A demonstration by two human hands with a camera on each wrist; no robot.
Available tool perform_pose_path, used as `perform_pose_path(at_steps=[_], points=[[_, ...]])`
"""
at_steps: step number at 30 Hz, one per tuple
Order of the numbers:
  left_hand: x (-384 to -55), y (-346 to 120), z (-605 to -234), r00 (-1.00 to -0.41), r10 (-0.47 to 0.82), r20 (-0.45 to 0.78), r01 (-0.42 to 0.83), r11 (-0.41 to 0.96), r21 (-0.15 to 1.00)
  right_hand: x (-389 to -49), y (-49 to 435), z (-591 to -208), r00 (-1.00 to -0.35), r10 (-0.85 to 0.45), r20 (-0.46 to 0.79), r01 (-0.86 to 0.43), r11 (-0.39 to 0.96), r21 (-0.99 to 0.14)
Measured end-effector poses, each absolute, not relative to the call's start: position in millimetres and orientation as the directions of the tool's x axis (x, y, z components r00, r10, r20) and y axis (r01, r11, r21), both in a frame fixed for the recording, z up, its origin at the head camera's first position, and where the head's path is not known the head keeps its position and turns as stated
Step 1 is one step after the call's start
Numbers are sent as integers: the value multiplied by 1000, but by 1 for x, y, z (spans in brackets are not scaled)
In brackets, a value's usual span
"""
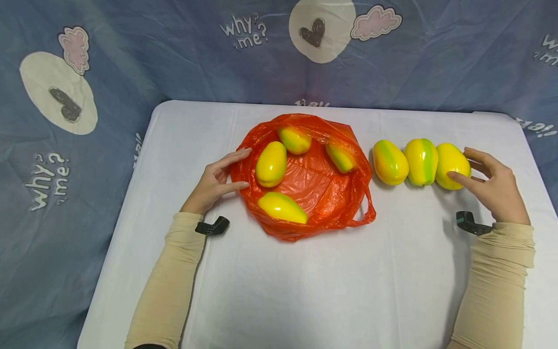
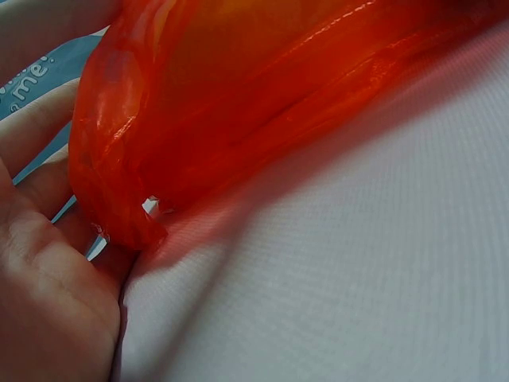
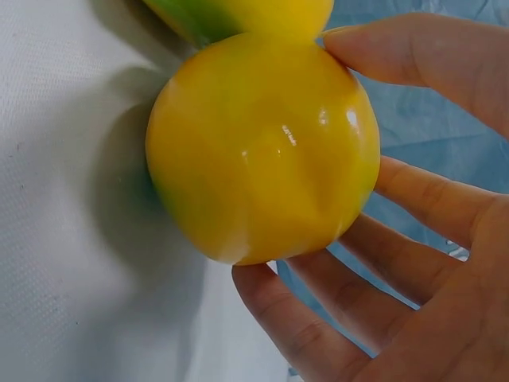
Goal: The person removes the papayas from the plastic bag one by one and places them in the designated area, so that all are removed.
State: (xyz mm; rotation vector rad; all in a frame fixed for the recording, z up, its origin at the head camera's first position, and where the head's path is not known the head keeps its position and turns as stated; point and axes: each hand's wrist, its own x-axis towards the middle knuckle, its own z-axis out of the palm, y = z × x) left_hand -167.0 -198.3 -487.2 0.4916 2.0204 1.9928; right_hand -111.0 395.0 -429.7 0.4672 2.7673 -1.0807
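Note:
A red plastic bag (image 1: 311, 182) lies spread with its mouth up, several glossy yellow-green mangoes (image 1: 271, 165) inside it. My left hand (image 1: 218, 179) is at the bag's left rim, its fingers and thumb extended and touching the plastic. In the left wrist view, some fingers (image 2: 36, 127) pass behind the red film. To the right of the bag, three mangoes stand in a row. Around the rightmost mango (image 1: 452, 166) curve the thumb and fingers of my right hand (image 1: 494, 182); the right wrist view has their tips against its sides (image 3: 262, 151).
The middle mango (image 1: 421, 162) touches the rightmost one, and the left mango (image 1: 390, 163) is close to the bag's right side. A bag handle loop (image 1: 368, 213) sticks out at the lower right. White cloth covers the table (image 1: 305, 291); a blue printed sheet (image 1: 174, 48) hangs behind.

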Motion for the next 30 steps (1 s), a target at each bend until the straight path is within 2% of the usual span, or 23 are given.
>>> perform_pose_path(at_steps=[20, 30], points=[[-167, -199, -488, -908, 416, 55, 63, 6, 998, -110, 395, -430, -954, 251, -167, 298, 700, -649], [-167, -199, -488, -908, 417, 52, 63, 12, 998, -109, 393, -428, -935, 354, -12, 253, 645, -721]])
